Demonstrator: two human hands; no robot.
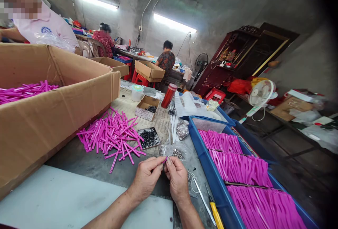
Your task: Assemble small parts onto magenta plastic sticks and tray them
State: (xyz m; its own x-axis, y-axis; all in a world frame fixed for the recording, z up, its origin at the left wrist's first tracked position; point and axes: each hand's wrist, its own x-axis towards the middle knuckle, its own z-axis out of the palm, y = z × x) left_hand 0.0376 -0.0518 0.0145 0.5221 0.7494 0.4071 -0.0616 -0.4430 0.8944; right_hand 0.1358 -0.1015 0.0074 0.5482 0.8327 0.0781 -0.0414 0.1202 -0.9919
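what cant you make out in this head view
All in the head view:
- the pink piece: only a tip shows, because the left hand and right hand pinch it and their fingers cover the rest.
- the small dark parts: too small to identify.
- the yellow-handled tool: cut off by the bottom edge.
- the cardboard box: cut off by the left edge, and its front wall hides most of what is inside.

Small assembly workshop, cartons [52, 116], pink parts [113, 135], seated workers [165, 60]
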